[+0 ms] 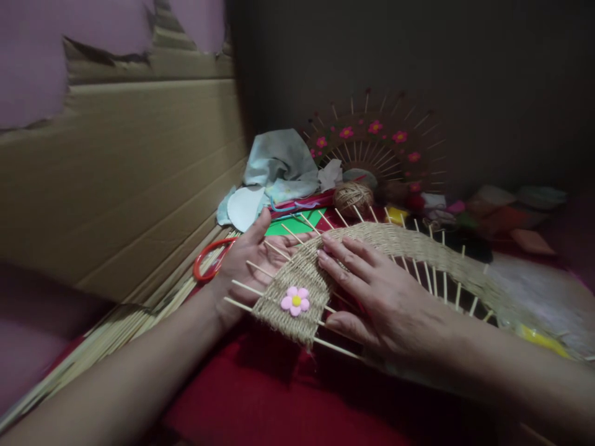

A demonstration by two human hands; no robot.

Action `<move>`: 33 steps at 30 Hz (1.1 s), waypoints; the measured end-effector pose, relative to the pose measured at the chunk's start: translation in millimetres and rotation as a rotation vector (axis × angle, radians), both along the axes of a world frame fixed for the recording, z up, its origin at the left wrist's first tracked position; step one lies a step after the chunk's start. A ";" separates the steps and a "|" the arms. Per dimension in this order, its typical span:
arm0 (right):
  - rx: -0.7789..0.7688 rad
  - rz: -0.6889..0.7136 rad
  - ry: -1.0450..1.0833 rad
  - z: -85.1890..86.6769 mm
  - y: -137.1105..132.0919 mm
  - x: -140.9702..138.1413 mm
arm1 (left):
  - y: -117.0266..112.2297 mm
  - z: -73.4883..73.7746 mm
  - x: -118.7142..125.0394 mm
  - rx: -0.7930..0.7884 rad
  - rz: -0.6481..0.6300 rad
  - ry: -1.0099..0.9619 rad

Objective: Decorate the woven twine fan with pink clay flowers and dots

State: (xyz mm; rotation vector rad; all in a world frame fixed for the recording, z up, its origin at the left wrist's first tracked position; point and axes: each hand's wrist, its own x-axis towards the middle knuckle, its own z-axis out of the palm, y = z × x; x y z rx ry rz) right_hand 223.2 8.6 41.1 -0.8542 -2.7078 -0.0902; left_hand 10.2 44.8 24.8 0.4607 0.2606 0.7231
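A curved band of woven jute twine [400,244] threaded over several thin wooden skewers lies on a red cloth [260,396]. A pink flower with a yellow centre [295,300] sits on its near end. My left hand [248,260] lies under that end, fingers stretched out beneath the skewers. My right hand [372,291] rests flat on top of the band, fingers spread and pressing the weave just right of the flower.
A finished arch with pink flowers [372,148] stands at the back, a ball of twine [352,197] before it. Red-handled scissors [211,260], a bundle of skewers [116,328] and a cardboard wall [130,179] are left. Cloth and craft scraps [493,217] lie right.
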 end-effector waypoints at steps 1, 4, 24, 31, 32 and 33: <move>-0.007 0.013 0.018 0.6 0.3 0.4 | 0.6 -1.0 -0.6 0.003 -0.004 -0.004; -0.049 0.000 0.092 2.3 1.5 3.0 | 2.9 -3.5 -3.0 0.008 -0.018 -0.009; -0.081 -0.091 0.049 -1.2 1.8 2.3 | 0.8 -2.4 -0.7 -0.004 -0.005 0.007; -0.090 -0.056 0.023 1.0 -7.0 4.3 | 0.4 1.2 1.6 -0.025 0.042 0.054; -0.081 -0.051 0.003 0.8 -7.0 4.0 | 0.5 0.8 1.5 -0.024 0.026 0.042; -0.070 -0.048 -0.012 0.6 -6.7 3.8 | 0.7 0.1 1.4 -0.019 0.009 0.025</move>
